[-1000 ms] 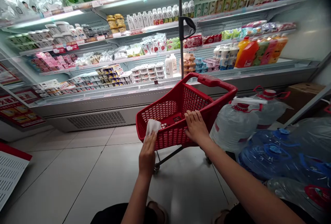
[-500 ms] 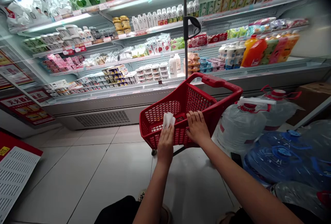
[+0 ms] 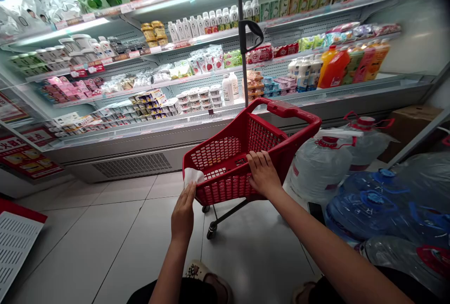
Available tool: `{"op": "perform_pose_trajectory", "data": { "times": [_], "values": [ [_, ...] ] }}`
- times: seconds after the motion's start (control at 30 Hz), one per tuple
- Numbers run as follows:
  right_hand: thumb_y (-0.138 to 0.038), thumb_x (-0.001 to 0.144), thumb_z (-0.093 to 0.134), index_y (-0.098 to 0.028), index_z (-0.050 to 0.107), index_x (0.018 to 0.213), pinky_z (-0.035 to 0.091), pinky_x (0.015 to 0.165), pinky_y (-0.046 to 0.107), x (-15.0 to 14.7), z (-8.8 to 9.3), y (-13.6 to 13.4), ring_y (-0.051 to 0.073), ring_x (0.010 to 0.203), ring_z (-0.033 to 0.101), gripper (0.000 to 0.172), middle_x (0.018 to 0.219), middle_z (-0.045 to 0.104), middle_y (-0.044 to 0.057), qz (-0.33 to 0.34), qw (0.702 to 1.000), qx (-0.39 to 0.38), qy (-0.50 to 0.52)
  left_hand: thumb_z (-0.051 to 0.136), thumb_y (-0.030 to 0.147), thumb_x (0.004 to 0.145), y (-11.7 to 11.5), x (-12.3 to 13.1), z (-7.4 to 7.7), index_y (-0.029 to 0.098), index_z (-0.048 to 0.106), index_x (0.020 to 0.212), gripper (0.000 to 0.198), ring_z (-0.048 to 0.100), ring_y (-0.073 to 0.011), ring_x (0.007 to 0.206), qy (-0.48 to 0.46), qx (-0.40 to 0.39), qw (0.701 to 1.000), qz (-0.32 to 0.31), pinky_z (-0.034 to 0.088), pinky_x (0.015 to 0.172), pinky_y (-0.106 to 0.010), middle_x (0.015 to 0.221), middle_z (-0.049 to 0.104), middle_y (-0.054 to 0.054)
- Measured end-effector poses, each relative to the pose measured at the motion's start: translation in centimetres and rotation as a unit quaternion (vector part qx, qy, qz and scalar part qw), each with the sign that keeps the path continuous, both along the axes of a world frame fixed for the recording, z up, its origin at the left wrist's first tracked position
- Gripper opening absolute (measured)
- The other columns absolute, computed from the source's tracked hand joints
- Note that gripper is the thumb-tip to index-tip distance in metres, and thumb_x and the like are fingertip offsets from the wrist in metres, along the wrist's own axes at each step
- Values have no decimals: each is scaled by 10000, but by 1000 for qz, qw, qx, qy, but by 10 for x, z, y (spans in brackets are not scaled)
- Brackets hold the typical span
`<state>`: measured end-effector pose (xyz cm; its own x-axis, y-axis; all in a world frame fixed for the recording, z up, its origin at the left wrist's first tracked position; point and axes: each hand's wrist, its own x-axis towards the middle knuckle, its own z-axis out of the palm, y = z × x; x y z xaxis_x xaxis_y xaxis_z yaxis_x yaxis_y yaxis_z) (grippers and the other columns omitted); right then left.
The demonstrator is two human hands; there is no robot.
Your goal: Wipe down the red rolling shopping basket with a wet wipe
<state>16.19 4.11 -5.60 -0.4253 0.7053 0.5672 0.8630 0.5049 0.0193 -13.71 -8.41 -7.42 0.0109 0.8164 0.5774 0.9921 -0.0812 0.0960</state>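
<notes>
A red plastic shopping cart [image 3: 225, 190] stands sideways before me, its handle toward the right. My left hand [image 3: 183, 208] presses a white wipe [image 3: 193, 176] against the rim at the cart's left front corner. Its fingers lie together over the wipe, and the thumb is hidden. My right hand [image 3: 263, 173] grips the near top rim of the cart, close to the handle end, with the fingers hooked over the edge. The basket's inside shows a perforated red floor and walls.
A refrigerated display case [image 3: 123, 142] with dairy goods and drinks runs behind the cart. To the right stand clear water jugs [image 3: 319, 168], blue water jugs [image 3: 372, 205] and a cardboard box [image 3: 411, 126]. A phone [image 3: 315, 211] lies beside the jugs. A red and white vented unit [image 3: 17, 243] is at left.
My left hand has slid the wipe leftward along the near rim to the front corner. My right hand keeps its hold on the rim. The view has shifted slightly.
</notes>
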Motion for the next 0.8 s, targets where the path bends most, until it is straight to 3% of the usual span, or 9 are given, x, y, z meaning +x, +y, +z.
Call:
{"op": "perform_pose_trajectory", "data": {
  "times": [0.07, 0.17, 0.37, 0.53, 0.6, 0.7, 0.8],
  "values": [
    [-300, 816, 638, -12, 402, 1484, 124, 1279, 563, -3, 0, 0, 409, 1396, 355, 765, 1522, 467, 255, -9, 1000, -5, -1, 359, -80, 877, 1, 3, 0, 308, 339, 1619, 838, 547, -235, 1414, -10, -2, 1000, 14, 558, 1097, -418, 1559, 542, -43],
    [-307, 798, 653, 12, 398, 1478, 116, 1275, 583, -6, 2, 0, 431, 1400, 347, 794, 1509, 471, 282, -21, 1000, -7, 1, 377, -79, 882, 15, 34, 3, 259, 390, 1600, 793, 535, -242, 1425, -18, 4, 1000, 1, 505, 1158, -431, 1552, 549, -72],
    [-284, 785, 664, 21, 427, 1482, 109, 1288, 557, -2, 4, -4, 409, 1429, 357, 797, 1547, 452, 268, -19, 1000, -9, 12, 395, -60, 894, 55, 124, 9, 238, 392, 1597, 764, 481, -234, 1469, -42, 2, 990, -131, 457, 1204, -441, 1579, 517, -80],
    [-197, 911, 458, -154, 427, 1545, 170, 1297, 508, 18, 11, -7, 248, 1502, 361, 636, 1638, 414, 111, 94, 988, -36, 113, 327, -99, 849, 49, 149, 18, 274, 363, 1608, 846, 465, -195, 1480, -154, 31, 967, -200, 469, 1197, -412, 1597, 496, -59],
    [-218, 984, 348, -211, 425, 1550, 203, 1284, 525, 22, 16, -11, 214, 1495, 395, 571, 1623, 446, 85, 127, 971, -66, 192, 324, -95, 857, 37, 148, 22, 299, 330, 1621, 860, 426, -199, 1506, -187, 51, 957, -215, 453, 1211, -418, 1626, 455, -44],
    [-410, 1050, 342, -209, 448, 1536, 199, 1273, 566, 15, 26, -19, 254, 1471, 441, 537, 1576, 507, 115, 130, 928, -121, 329, 334, -58, 919, 21, 145, 28, 323, 307, 1625, 802, 386, -212, 1529, -198, 79, 947, -240, 430, 1228, -433, 1651, 416, -38],
    [-589, 982, 510, -204, 573, 1413, 398, 1168, 543, 0, 39, -31, 307, 1312, 594, 581, 1393, 663, 128, 167, 846, -233, 450, 325, -22, 969, 10, 145, 34, 323, 261, 1633, 752, 337, -212, 1553, -191, 95, 942, -258, 406, 1239, -431, 1683, 352, -58]
  ]
}}
